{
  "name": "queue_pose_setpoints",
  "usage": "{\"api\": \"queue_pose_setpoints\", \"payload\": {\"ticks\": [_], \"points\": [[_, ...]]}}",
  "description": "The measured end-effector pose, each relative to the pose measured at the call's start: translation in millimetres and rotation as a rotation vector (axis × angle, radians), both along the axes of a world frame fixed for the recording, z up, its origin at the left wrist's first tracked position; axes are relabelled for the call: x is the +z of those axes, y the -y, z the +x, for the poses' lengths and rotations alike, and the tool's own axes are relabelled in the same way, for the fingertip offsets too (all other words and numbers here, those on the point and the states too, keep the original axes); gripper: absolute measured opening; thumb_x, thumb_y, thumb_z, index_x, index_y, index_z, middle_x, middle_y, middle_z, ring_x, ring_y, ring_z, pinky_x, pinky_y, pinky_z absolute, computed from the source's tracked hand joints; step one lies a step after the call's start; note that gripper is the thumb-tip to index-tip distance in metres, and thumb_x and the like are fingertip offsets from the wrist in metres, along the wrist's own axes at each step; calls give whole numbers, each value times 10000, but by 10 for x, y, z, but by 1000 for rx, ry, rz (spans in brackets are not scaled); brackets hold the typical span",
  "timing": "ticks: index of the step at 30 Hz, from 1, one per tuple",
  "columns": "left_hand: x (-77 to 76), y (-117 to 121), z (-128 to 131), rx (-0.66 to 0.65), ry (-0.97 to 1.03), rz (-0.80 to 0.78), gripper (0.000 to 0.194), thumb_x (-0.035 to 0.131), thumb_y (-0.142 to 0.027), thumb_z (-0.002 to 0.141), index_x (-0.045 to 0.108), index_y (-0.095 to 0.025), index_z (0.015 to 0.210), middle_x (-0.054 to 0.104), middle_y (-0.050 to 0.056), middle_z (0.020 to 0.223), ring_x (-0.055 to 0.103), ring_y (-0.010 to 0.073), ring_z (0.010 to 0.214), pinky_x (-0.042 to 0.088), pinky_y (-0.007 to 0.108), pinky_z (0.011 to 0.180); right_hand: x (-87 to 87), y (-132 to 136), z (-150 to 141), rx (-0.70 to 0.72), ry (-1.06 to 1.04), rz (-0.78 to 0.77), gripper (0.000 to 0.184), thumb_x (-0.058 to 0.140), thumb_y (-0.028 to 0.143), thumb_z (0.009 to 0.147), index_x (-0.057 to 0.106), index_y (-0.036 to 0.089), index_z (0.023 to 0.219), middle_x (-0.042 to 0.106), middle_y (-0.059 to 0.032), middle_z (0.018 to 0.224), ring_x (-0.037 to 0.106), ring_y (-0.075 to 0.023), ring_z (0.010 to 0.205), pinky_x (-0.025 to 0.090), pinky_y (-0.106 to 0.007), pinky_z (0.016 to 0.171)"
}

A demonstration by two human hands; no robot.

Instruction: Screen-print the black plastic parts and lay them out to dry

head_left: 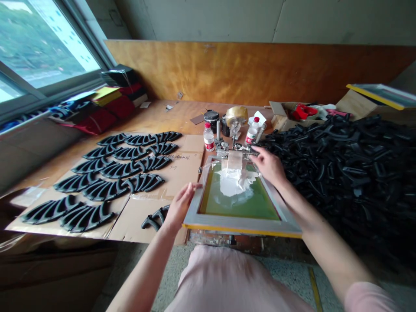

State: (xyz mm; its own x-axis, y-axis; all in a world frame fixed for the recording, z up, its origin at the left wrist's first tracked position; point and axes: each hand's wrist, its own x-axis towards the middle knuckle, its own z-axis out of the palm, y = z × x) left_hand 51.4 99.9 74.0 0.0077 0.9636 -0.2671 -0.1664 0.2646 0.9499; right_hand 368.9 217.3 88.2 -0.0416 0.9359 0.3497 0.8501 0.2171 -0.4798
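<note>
The frame stood at the near middle of the table, its far side up against the clamp, which presumably kept that end in place; whether it lay flat or was slightly raised, I could not make out. The left hand was at its left rim, fingertips at the edge, apparently to steady it, though whether they gripped or merely touched was unclear. The right hand reached over the right rim to the far corner, fingers bent beside the clamp, perhaps to work it; the view did not show whether the fingertips had closed on anything. The scraper stood at the frame's far end with its lower edge in the white paste, likely parked there to leave the near mesh bare. On the left, black parts were spread on cardboard, probably in rows to save room, while the heap on the right was loose, seemingly within arm's reach. Counted, there were two hands, one scraper, one clamp, two red-capped bottles, two dark jars, one roll of tape, and a second frame at the far right. The parts formed five rows, with a small group near the left hand; those in the heap overlapped too much to count.
</note>
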Motion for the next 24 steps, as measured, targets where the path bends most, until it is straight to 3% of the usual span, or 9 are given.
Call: {"api": "queue_pose_setpoints", "payload": {"ticks": [4, 6, 8, 10, 12, 15, 17, 21, 24], "points": [[451, -459, 138, 81, 80, 323, 408, 609, -530, 837, 636, -199, 1073, 665, 41, 1056, 639, 166, 907, 531, 260, 750, -406, 124, 432, -273, -134, -118, 371, 432, 438, 944, 681, 172, 1018, 683, -56, 795, 620, -193, 722, 448, -280, 647], [595, -683, 213, 61, 102, 406, 429, 553, -554, 870, 611, -196, 1098, 676, 53, 983, 650, 190, 956, 541, 322, 814, -733, 325, 345, -193, -40, -244, 341, 476, 460, 926, 678, 186, 925, 677, -56, 816, 614, -196, 751, 446, -285, 673], [630, -799, 283, 87, 118, 428, 465, 470, -584, 905, 591, -189, 1119, 682, 55, 898, 664, 189, 938, 538, 347, 832, -1020, 547, 103, 4, 99, -283, 302, 552, 472, 902, 666, 192, 900, 671, -68, 911, 609, -202, 857, 446, -291, 758], [516, -749, 358, 175, 130, 405, 480, 466, -590, 907, 566, -205, 1176, 690, 50, 909, 668, 182, 941, 532, 343, 838, -1182, 724, -176, 129, 259, -267, 248, 599, 422, 897, 651, 181, 883, 654, -91, 993, 582, -224, 975, 426, -306, 837], [262, -527, 458, 159, 116, 262, 519, 495, -607, 885, 579, -193, 1185, 708, 72, 940, 673, 196, 942, 529, 337, 818, -1196, 847, -415, 139, 369, -293, 194, 588, 353, 918, 635, 167, 891, 652, -105, 981, 571, -239, 995, 416, -315, 835], [-211, -13, 654, -188, 103, -178, 597, 569, -645, 819, 647, -135, 1120, 729, 159, 1004, 689, 266, 938, 534, 365, 765, -1027, 1029, -710, 55, 373, -315, 181, 512, 308, 965, 609, 156, 950, 657, -101, 892, 583, -231, 901, 417, -313, 767], [-453, 295, 769, -276, 209, -339, 598, 551, -650, 829, 640, -151, 1146, 712, 171, 1111, 678, 283, 1013, 538, 380, 795, -882, 1185, -900, 121, 343, -216, 172, 470, 280, 983, 595, 165, 958, 654, -93, 904, 575, -224, 888, 418, -318, 774], [-672, 517, 663, -4, 344, -348, 488, 591, -590, 829, 603, -167, 1073, 711, 129, 1113, 702, 242, 948, 563, 336, 747, -689, 1365, -987, 509, 276, -61, 162, 453, 256, 989, 598, 211, 934, 657, -54, 973, 576, -195, 930, 425, -303, 819], [-805, 486, 128, 226, 126, -306, 440, 637, -559, 801, 570, -192, 1033, 714, 96, 1093, 724, 219, 863, 575, 311, 693, -693, 1261, -481, 326, 341, -158, 153, 461, 216, 972, 614, 213, 963, 672, -66, 959, 603, -189, 896, 444, -290, 783]]}}
